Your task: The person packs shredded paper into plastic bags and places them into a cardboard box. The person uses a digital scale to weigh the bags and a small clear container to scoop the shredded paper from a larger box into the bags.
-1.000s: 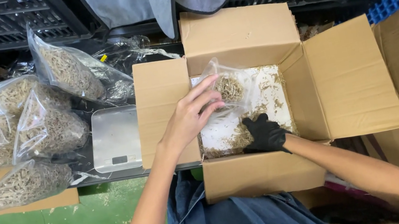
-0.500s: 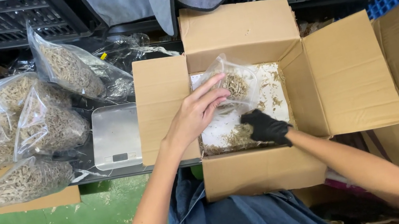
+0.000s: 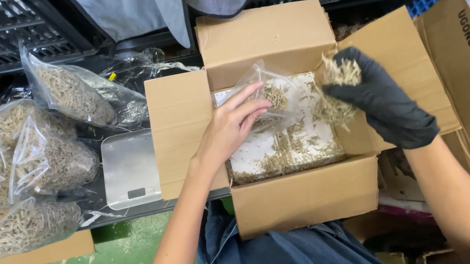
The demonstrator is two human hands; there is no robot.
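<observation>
Right hand (image 3: 381,100), in a black glove, now lifted above the floor of the cardboard box (image 3: 307,193); half a second ago low inside, resting on the loose material there. Fingers curled around a handful of dried pale strands (image 3: 341,74), with some pieces sticking out and hanging below the grip. Raised now to the height of the small clear bag (image 3: 271,96), just beside it on the right, not yet over its mouth.

Left hand (image 3: 233,122), bare, almost where it was before: pinching the near edge of the small clear bag between thumb and fingers, above the white lining of the box. Only a small amount already visible inside the bag.

Judged from this: one scoop taken from the box, the handful in the air, nothing of it in the bag so far.

On the counter to the left, a silver weighing scale (image 3: 130,168), bare on top, and beyond it several filled clear bags (image 3: 47,162) of the same dried material.
</observation>
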